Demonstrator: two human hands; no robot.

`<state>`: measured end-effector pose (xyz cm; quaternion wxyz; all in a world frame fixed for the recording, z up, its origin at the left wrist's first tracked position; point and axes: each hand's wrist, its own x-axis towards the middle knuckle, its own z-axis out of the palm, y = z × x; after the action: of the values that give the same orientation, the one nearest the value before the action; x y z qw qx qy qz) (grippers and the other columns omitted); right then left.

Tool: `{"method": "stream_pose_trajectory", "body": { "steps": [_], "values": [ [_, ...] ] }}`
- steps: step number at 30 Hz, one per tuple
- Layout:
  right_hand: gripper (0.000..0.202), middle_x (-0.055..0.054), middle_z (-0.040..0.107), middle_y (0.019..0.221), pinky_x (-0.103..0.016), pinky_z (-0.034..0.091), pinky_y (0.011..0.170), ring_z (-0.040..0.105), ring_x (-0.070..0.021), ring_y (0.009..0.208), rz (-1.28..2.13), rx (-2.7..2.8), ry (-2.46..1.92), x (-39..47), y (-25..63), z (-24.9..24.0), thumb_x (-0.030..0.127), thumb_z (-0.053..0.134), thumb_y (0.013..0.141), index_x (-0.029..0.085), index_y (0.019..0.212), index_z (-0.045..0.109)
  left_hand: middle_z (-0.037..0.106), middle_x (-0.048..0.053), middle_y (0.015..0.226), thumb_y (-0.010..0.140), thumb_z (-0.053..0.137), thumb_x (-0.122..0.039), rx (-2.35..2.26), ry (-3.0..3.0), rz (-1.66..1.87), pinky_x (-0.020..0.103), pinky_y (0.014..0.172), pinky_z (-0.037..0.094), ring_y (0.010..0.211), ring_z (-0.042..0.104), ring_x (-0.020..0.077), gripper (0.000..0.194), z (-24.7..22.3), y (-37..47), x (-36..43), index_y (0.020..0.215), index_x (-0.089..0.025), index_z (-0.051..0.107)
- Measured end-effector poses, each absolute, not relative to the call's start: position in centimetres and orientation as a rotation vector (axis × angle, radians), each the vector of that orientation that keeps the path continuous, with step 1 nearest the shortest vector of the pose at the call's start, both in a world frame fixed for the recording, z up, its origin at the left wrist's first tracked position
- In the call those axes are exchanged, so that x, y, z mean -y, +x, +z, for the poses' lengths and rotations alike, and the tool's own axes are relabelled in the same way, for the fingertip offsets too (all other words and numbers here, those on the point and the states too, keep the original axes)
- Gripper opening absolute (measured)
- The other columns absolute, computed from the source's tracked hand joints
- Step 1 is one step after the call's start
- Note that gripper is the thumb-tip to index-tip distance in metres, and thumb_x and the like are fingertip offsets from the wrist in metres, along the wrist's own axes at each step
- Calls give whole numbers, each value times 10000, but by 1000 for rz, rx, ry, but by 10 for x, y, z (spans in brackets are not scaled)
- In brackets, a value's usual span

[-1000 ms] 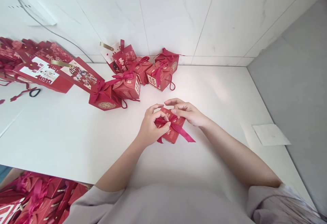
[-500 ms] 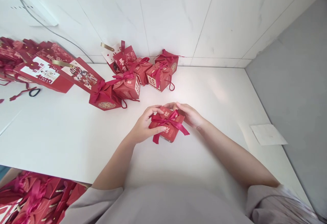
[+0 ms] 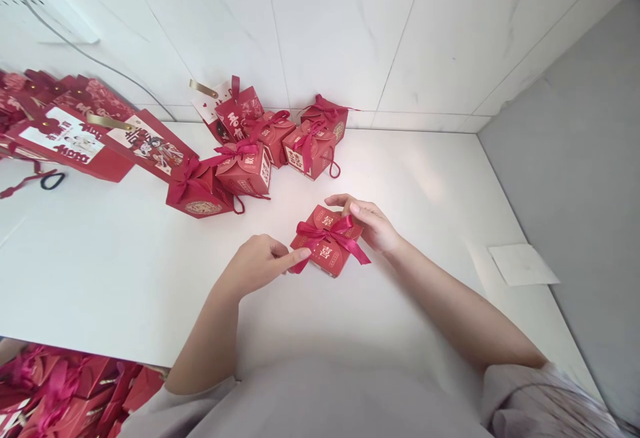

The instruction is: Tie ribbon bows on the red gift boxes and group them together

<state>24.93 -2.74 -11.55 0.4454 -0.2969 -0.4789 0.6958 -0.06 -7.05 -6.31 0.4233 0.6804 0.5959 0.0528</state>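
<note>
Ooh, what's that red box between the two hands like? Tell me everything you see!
The red box looks like smooth card, with curved top flaps folded shut and pale lettering. A shiny, darker pinkish-red ribbon is tied in a bow on top, its tails spreading left and right. The box sits turned at an angle on the white table. The left hand's thumb is at its left edge; the right hand curves around its far right corner.
</note>
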Motion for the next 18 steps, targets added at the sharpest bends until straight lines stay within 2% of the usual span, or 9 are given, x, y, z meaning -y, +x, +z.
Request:
{"method": "stream_pose_trajectory", "body": {
  "steps": [3,7,10,14,18],
  "values": [
    [402,-69,583,1244,-363,496,900,599,-236,1067,1733,1227,-720,27,249,-117,521,601,867,186,652,658,722,22,703,829,601,-505,-1275,1550,21,273,605,444,623,601,165,366,-61,2,70,670,-213,753],
    [369,-68,575,1279,-390,488,925,606,-246,1082,1756,1258,-735,27,249,-117,518,637,843,191,678,673,737,42,746,838,595,-497,-1084,1501,82,282,674,466,703,630,183,372,-59,7,66,684,-201,759],
    [356,-72,555,1314,-381,498,900,611,-243,1070,1787,1201,-733,28,249,-116,506,648,836,184,687,673,707,43,692,817,623,-473,-1031,1526,46,268,620,430,648,594,165,345,-60,7,64,682,-184,752],
    [361,-61,586,1270,-343,510,843,631,-205,965,1820,1100,-719,30,247,-115,475,665,825,175,638,592,671,38,663,817,624,-469,-1011,1549,22,257,581,377,607,530,140,345,-63,5,63,691,-173,746],
    [318,-59,591,1258,-337,502,842,627,-196,961,1790,1144,-740,27,247,-116,469,634,850,189,711,578,632,32,648,826,598,-524,-981,1590,-14,260,575,363,605,494,137,393,-65,0,61,725,-173,741]
  ]
}}
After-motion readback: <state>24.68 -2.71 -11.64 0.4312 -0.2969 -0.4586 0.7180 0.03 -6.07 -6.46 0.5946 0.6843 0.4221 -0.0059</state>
